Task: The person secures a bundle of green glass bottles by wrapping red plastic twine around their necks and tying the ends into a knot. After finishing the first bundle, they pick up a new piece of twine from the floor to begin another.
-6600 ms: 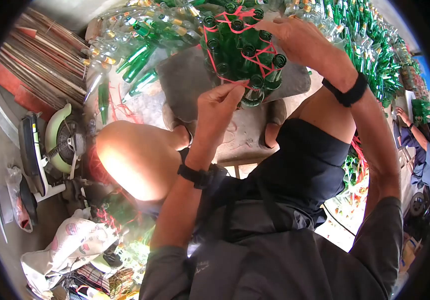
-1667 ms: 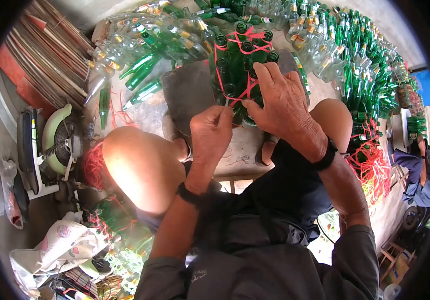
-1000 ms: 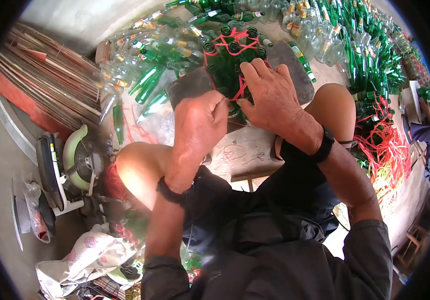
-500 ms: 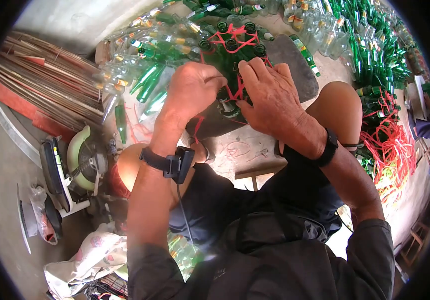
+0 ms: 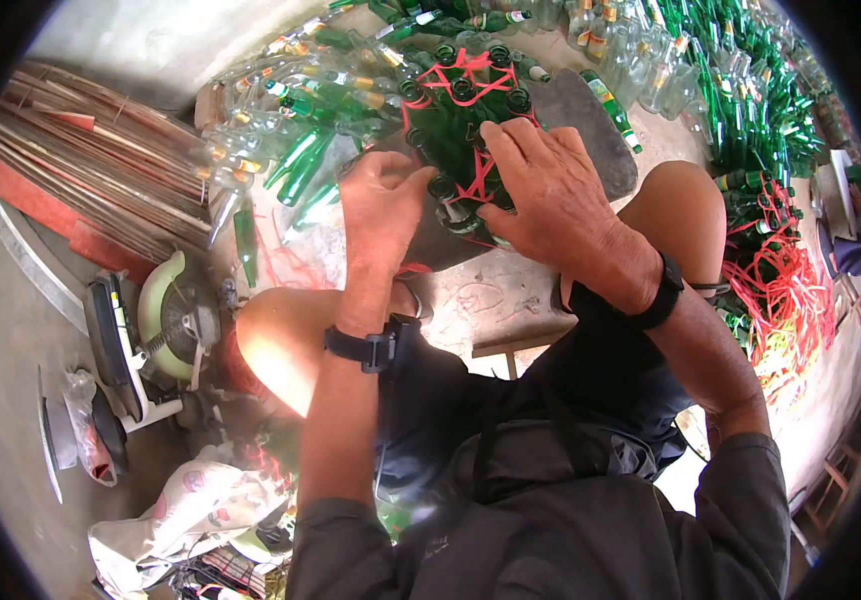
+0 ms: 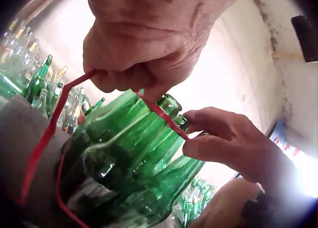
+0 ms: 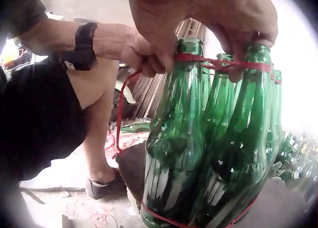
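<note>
A bundle of upright green glass bottles (image 5: pixel 433 140) stands between my knees, red plastic strap (image 7: pixel 223 65) crossing between the necks. My left hand (image 5: pixel 382 205), at the bundle's near left, pinches the strap. In the left wrist view a length of strap hangs from that left hand (image 6: pixel 144 44), and another stretch runs over the necks toward my right hand (image 6: pixel 228 141). Over the bundle's right side, the right hand (image 5: pixel 555 210) grips the bottle necks; in the right wrist view its fingers curl down among them. Another red strand (image 7: pixel 169 221) circles the bottles low down.
The bundle stands on a dark slab (image 5: pixel 590 130). Loose green and clear bottles (image 5: pixel 310 90) lie behind and to the left, with more piled at the right (image 5: pixel 730 80). A heap of red strap (image 5: pixel 785 290) lies right of my knee. Thin rods (image 5: pixel 100 160) are stacked at left.
My right hand has come from the bundle's far side to its near right and stayed there. My left hand rose over the left side with the strap, then shifted left and down.
</note>
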### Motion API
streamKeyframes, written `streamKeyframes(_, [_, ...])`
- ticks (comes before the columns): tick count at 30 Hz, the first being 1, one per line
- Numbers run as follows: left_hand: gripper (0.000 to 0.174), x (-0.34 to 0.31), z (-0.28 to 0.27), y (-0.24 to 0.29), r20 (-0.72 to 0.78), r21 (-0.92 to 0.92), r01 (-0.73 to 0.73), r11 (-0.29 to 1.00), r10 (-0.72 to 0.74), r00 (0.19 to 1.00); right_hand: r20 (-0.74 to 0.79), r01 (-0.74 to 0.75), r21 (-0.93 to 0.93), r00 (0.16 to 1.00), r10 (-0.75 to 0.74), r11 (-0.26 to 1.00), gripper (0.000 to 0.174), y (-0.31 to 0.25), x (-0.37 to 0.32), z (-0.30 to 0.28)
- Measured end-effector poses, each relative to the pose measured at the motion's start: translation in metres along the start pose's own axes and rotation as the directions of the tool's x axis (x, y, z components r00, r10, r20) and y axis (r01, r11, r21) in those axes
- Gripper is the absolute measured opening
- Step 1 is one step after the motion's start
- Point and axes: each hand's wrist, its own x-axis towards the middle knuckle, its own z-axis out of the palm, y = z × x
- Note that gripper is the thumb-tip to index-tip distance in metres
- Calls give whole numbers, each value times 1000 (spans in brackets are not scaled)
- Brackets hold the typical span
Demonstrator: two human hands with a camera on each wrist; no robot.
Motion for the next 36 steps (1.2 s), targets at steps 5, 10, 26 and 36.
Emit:
streamKeyframes(5, [14, -7, 5, -12, -44, -169, 15, 985, -22, 999, -1, 70, -99, 998, -70, 993, 34, -3, 1, -19])
streamKeyframes(10, [15, -10, 2, -12, 40, -168, 95, 981, -89, 995, 184, 26, -131, 983, -1, 991, 27, -3, -11, -18])
streamKeyframes(26, [17, -67, 48, -8, -110, -583, 72, 810, -167, 980, 377, 153, -210, 924, -64, 966, 21, 29, 10, -39])
streamKeyframes(36, [16, -80, 89, 2, -203, -715, -17, 699, -184, 962, 498, 253, -321, 865, -64, 913, 23, 51, 32, -47])
